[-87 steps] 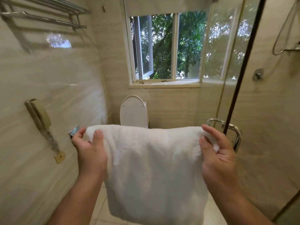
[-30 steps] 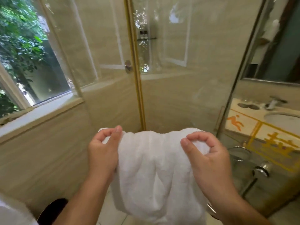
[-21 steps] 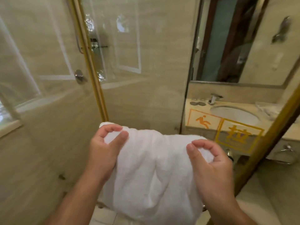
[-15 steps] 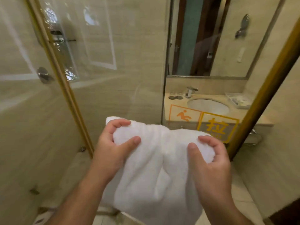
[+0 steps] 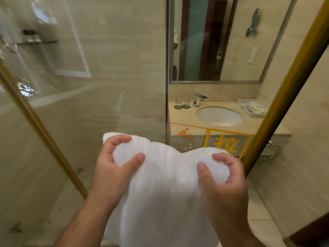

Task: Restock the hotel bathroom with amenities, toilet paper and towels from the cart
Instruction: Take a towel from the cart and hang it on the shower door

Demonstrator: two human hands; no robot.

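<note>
A white folded towel (image 5: 165,189) hangs in front of me at chest height. My left hand (image 5: 114,172) grips its upper left corner, fingers curled over the top edge and thumb pressed on the front. My right hand (image 5: 224,180) grips the upper right corner the same way. The top edge sags between my hands, and the lower part of the towel drops out of view at the bottom.
A glass shower screen with gold frame bars (image 5: 41,129) stands left; another gold bar (image 5: 284,90) crosses at right. Beyond lie the vanity counter (image 5: 181,118) with sink (image 5: 219,115), faucet (image 5: 199,99), two glasses (image 5: 182,102), an amenity tray (image 5: 252,107) and a mirror (image 5: 219,40). A towel ring (image 5: 271,150) hangs below the counter.
My view has swung right from the window and toilet past the shower glass to the vanity. Both hands kept hold of the towel and moved closer together, bunching its top edge.
</note>
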